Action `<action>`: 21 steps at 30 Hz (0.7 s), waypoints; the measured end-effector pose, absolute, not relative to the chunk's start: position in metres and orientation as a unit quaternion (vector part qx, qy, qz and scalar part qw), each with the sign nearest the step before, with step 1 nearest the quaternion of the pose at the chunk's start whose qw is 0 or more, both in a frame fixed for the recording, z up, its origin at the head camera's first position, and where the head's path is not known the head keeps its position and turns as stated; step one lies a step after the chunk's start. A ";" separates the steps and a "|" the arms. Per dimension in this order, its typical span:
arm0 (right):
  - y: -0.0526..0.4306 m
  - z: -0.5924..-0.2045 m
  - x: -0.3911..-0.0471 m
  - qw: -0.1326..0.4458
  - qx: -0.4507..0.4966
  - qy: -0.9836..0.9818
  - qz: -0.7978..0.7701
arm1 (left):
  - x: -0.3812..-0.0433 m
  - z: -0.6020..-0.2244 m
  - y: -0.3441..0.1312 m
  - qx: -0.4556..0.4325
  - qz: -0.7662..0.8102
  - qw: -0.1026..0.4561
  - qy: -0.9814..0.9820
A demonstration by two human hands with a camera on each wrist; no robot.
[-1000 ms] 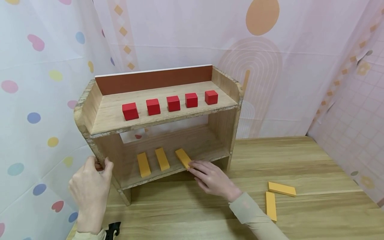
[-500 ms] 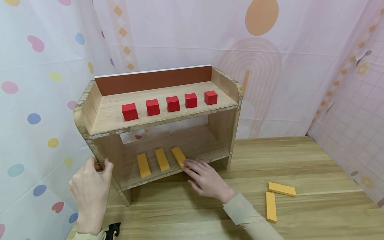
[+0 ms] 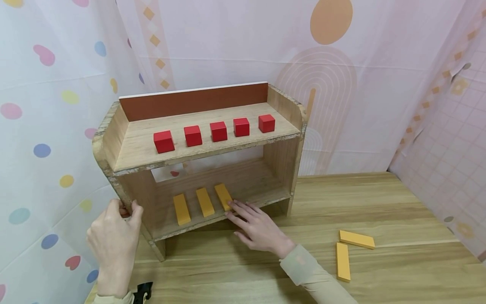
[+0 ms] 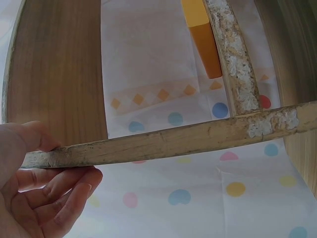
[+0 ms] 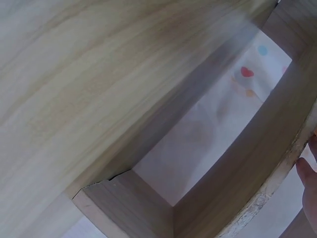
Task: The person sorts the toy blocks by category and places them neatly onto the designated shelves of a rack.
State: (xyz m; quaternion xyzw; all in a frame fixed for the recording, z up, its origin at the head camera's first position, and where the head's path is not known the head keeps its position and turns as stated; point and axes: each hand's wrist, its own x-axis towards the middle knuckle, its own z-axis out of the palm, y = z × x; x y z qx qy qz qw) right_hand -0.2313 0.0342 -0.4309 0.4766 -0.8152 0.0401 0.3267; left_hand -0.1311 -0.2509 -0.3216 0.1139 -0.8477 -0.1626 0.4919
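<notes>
In the head view, a two-tier wooden shelf [image 3: 206, 155] stands on the table. My left hand [image 3: 115, 242] grips the front edge of its left side panel, thumb on one face and fingers on the other, as the left wrist view shows of the panel [image 4: 163, 144]. Three yellow blocks lie on the lower tier: a left block [image 3: 182, 209], a middle block [image 3: 205, 202] and a right block [image 3: 222, 195]. My right hand [image 3: 260, 228] touches the near end of the right block with extended fingertips. In the right wrist view only part of that hand [image 5: 311, 183] shows, beside the shelf's edge.
Several red cubes [image 3: 218, 131] stand in a row on the upper tier. Two more yellow blocks, one slanted [image 3: 357, 239] and one lengthwise [image 3: 343, 261], lie on the table at the right. A patterned curtain [image 3: 228, 42] hangs behind.
The right yellow block has slid left and slightly back, closer to the middle block, with my right hand moving along at its end. My left hand has kept its hold on the side panel.
</notes>
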 end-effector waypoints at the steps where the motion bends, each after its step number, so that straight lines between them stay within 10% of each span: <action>1: 0.034 -0.431 -0.231 0.326 0.476 -0.816 0.039 | -0.131 -0.322 -0.251 0.113 -0.163 0.492 -0.848; 21: 0.035 -0.427 -0.230 0.322 0.473 -0.819 0.043 | -0.130 -0.321 -0.251 0.112 -0.161 0.492 -0.848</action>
